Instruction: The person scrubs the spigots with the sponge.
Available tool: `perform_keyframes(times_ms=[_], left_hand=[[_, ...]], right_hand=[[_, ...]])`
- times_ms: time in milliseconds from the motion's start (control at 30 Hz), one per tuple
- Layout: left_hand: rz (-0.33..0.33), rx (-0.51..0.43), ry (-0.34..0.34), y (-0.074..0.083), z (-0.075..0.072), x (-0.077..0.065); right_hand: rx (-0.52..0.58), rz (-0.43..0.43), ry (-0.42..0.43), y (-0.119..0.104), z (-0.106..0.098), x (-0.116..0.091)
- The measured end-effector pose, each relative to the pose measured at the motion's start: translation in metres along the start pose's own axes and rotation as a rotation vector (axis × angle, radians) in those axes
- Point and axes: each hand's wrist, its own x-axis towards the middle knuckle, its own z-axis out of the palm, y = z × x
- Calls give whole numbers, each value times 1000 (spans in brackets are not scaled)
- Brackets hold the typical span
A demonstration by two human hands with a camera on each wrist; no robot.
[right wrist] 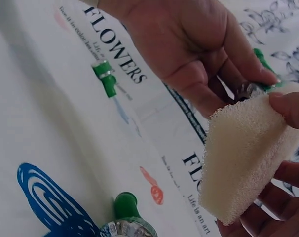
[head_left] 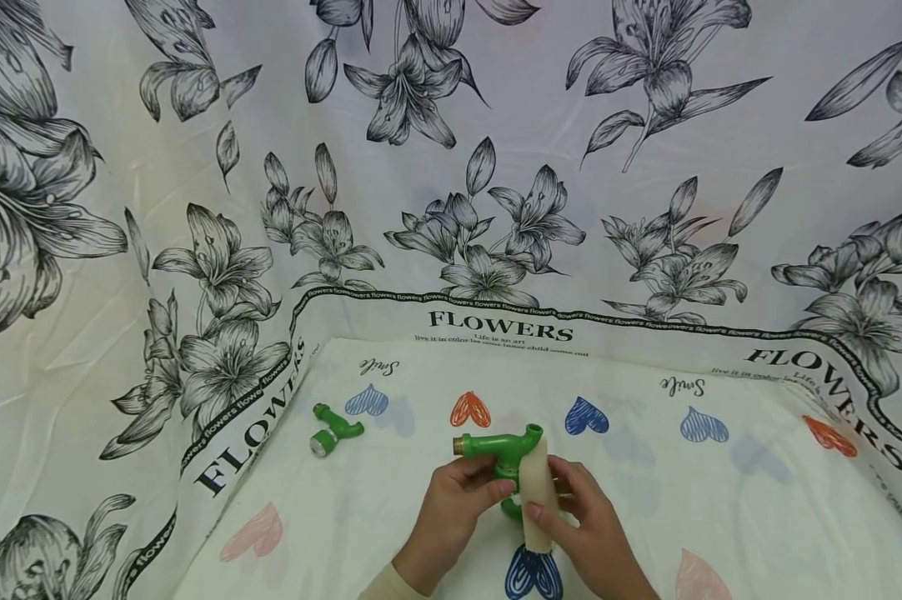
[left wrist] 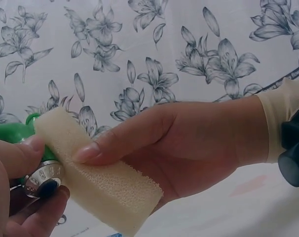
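Observation:
My left hand (head_left: pixel 447 517) grips a green tap (head_left: pixel 496 447) by its lower part, the brass threaded end pointing left. In the left wrist view its silver round knob (left wrist: pixel 45 175) with a dark centre shows between the fingers. My right hand (head_left: pixel 593 521) holds a cream sponge block (head_left: pixel 538 496), thumb on the near face and fingers behind. The sponge stands against the tap's spout side and hides part of it. Below the hands, another green tap (head_left: pixel 509 507) lies on the cloth, mostly hidden in the head view; its green end (right wrist: pixel 125 205) shows in the right wrist view.
A further green tap (head_left: pixel 334 429) lies at the left on the white cloth (head_left: pixel 391 508) printed with hearts. Flower-printed fabric (head_left: pixel 496 167) hangs behind and at the sides, its black border meeting the back of the table surface.

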Motion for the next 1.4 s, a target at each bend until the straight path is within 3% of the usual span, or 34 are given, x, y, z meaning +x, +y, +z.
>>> perform_keyframes(times_ms=[233, 467, 867, 1067, 1400], left_hand=[[9, 8, 15, 0, -4, 3], [0, 12, -14, 0, -6, 3], [23, 44, -57, 2, -4, 0], [-7, 37, -64, 6, -2, -3], [14, 53, -85, 4, -3, -2]], right_hand=[[-15, -10, -21, -8, 6, -6], [-27, -21, -8, -11, 7, -8], [-43, -45, -20, -1, 5, -3], [-38, -24, 6, 2, -2, 1], [-19, 9, 8, 3, -1, 0]])
